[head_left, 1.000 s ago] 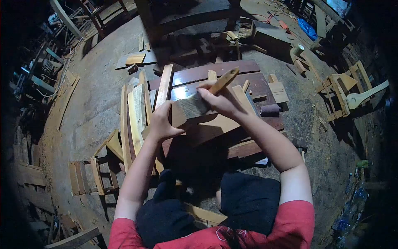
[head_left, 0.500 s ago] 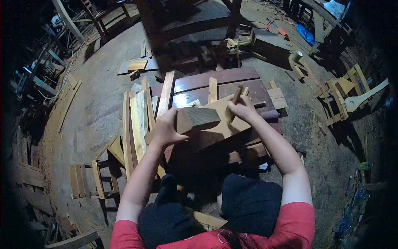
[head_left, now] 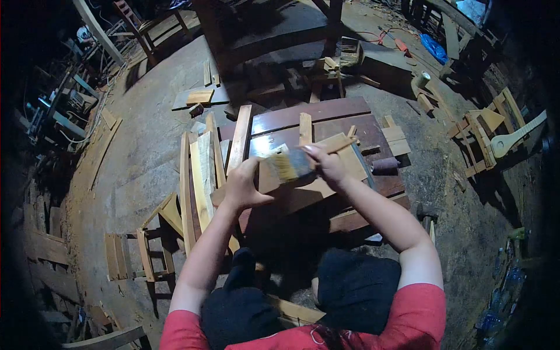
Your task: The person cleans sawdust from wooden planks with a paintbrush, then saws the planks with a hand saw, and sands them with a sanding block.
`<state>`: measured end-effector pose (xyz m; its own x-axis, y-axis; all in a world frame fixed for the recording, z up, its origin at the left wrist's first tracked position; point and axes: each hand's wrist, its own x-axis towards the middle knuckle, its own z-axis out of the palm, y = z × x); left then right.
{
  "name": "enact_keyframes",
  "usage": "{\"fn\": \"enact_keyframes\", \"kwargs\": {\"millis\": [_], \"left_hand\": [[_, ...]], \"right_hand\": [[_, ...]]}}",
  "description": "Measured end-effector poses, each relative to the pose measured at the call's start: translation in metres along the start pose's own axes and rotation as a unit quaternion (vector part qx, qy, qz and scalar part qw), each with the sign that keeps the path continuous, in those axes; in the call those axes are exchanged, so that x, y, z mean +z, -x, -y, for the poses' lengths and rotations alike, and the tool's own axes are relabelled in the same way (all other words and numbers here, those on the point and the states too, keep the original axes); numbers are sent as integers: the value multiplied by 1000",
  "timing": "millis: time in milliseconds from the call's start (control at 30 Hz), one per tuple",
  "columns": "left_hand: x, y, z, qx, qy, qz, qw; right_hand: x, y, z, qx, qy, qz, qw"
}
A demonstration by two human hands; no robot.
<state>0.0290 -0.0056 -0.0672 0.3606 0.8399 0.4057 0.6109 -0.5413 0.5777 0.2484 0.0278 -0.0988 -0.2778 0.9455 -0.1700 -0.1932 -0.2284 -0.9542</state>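
Observation:
A wooden block (head_left: pixel 267 181) is gripped in my left hand (head_left: pixel 240 185), its thumb along the near side. My right hand (head_left: pixel 328 165) is closed around a flat paintbrush (head_left: pixel 284 168), close to where the handle meets the ferrule. The brush lies sideways, with its pale bristles over the block's top face and its wooden handle pointing up to the right. Below both hands, a light brown board (head_left: pixel 350 157) rests on a dark reddish panel (head_left: pixel 338 108). Part of the block is hidden behind the brush and my fingers.
Long wood strips (head_left: pixel 201 169) lie at the panel's left side. A dark purple roll (head_left: pixel 385 165) sits on its right. Small wooden frames stand left (head_left: pixel 153 248) and right (head_left: pixel 479 140), with a pale guitar-shaped piece (head_left: pixel 507 143) at the right one. A large dark table (head_left: pixel 274 44) stands behind.
The paintbrush has swung from upright, right of the block, to lying across it, bristles leftward. My right hand has moved left toward the block, which stays in my left hand.

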Motion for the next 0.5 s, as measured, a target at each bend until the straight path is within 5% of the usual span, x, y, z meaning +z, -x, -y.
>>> {"fn": "enact_keyframes", "kwargs": {"millis": [100,167,267,300,500], "left_hand": [[-1,4,6,-2,-30,5,1000],[-2,4,7,-9,-38,-13,999],[-2,5,8,-17,-35,-17,999],[-1,5,8,-18,-35,-17,999],[-2,2,5,-19,-42,-11,999]], "right_hand": [[-48,7,-1,39,105,-38,993],[-63,9,2,92,400,-126,903],[-43,5,24,54,435,-51,897],[-32,2,17,-29,360,-50,931],[52,15,77,-124,155,70,977]]}}
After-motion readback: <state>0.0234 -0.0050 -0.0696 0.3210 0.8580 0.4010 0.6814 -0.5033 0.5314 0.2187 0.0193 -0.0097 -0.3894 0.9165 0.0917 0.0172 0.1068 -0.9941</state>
